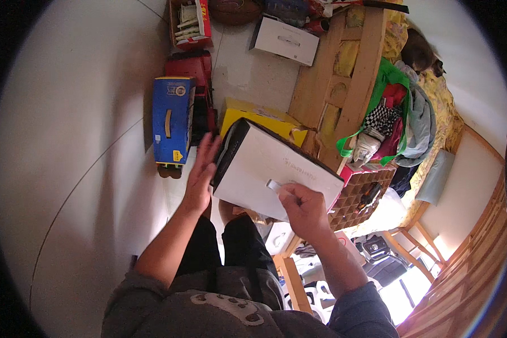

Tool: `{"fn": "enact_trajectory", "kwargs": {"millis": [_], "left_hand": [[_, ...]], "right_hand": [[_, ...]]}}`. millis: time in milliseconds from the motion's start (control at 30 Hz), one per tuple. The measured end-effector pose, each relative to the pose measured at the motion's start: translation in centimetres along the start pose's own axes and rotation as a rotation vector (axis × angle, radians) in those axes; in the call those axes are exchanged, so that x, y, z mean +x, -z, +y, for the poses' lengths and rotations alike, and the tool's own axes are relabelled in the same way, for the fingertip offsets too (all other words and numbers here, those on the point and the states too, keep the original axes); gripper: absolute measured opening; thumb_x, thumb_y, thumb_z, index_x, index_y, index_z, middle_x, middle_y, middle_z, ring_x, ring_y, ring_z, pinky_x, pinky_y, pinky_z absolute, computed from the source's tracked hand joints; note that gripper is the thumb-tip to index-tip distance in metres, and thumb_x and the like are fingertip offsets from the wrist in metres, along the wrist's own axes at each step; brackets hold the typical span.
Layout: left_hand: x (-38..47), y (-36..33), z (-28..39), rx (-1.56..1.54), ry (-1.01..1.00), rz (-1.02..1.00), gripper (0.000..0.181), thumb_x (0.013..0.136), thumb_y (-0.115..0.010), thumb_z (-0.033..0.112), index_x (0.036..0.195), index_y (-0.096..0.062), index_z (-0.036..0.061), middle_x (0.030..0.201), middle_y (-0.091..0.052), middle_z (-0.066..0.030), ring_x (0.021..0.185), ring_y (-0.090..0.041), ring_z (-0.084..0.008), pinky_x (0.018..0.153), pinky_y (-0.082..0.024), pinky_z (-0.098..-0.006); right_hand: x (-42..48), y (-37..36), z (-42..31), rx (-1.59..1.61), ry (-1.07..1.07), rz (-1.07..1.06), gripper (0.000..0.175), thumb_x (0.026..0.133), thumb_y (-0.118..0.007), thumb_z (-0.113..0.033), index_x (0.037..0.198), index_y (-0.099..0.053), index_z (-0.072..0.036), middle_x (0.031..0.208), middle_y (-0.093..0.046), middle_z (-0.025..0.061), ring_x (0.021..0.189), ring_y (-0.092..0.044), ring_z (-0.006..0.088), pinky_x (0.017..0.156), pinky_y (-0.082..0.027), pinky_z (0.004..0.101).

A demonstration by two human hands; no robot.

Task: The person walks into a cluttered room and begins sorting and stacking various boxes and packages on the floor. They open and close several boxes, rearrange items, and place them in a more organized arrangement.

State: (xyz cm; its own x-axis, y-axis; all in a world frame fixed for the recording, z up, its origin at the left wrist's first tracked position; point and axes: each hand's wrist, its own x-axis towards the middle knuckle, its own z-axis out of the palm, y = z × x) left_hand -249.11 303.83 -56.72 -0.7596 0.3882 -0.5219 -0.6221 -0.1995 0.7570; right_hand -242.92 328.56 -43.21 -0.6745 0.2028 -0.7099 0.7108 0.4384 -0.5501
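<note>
In front of me, a white cardboard box (253, 169) with black sides hangs tilted above the floor. My right hand (306, 209) is closed around the pale carrying handle (273, 185) on its upper face. Flat and slightly blurred, my left hand (200, 179) is held with fingers extended beside the box's black left side; whether the palm touches it I cannot tell. Just beyond the box, and partly hidden by it, a yellow box (257, 116) rests on the floor.
A blue box (173, 120) with a handle stands to the left by red cases (189, 69). Another white box (285, 40) lies farther off. On the right are a wooden bed frame (363, 63), a green bag of clothes (388, 69) and a cat (418, 50) on the bed.
</note>
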Motion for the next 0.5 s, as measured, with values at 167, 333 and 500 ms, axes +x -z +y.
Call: {"fn": "enact_trajectory", "kwargs": {"millis": [167, 333, 500], "left_hand": [[-5.3, -6.2, -2.6, 0.09, 0.016, 0.095, 0.089, 0.099, -0.07, 0.044, 0.163, -0.026, 0.0008, 0.157, -0.041, -0.0203, 0.148, -0.043, -0.0329, 0.124, -0.035, -0.046], [-10.0, -10.5, -14.5, 0.028, 0.376, -0.12, 0.057, 0.1, -0.064, 0.009, 0.15, -0.04, -0.0053, 0.147, -0.052, -0.0217, 0.134, -0.058, -0.0285, 0.112, -0.049, -0.0448], [-10.9, -8.0, -16.4, 0.037, 0.301, -0.075, 0.06, 0.103, -0.069, 0.023, 0.151, -0.043, -0.0005, 0.145, -0.057, -0.0165, 0.136, -0.056, -0.0262, 0.11, -0.049, -0.0446]], "right_hand": [[1.4, -1.6, -0.3, 0.107, -0.065, 0.077, 0.025, 0.101, -0.065, -0.019, 0.115, -0.075, -0.001, 0.081, -0.072, 0.0201, 0.077, -0.074, 0.0267, 0.073, -0.056, 0.0382], [2.6, -3.5, -0.2, 0.185, -0.129, 0.104, 0.029, 0.103, -0.063, -0.025, 0.115, -0.075, -0.001, 0.081, -0.072, 0.0166, 0.077, -0.068, 0.0181, 0.075, -0.054, 0.036], [3.3, -3.1, 1.4, 0.264, -0.119, 0.104, 0.029, 0.104, -0.064, -0.027, 0.115, -0.075, -0.002, 0.081, -0.071, 0.0142, 0.079, -0.066, 0.0145, 0.076, -0.054, 0.0364]]}}
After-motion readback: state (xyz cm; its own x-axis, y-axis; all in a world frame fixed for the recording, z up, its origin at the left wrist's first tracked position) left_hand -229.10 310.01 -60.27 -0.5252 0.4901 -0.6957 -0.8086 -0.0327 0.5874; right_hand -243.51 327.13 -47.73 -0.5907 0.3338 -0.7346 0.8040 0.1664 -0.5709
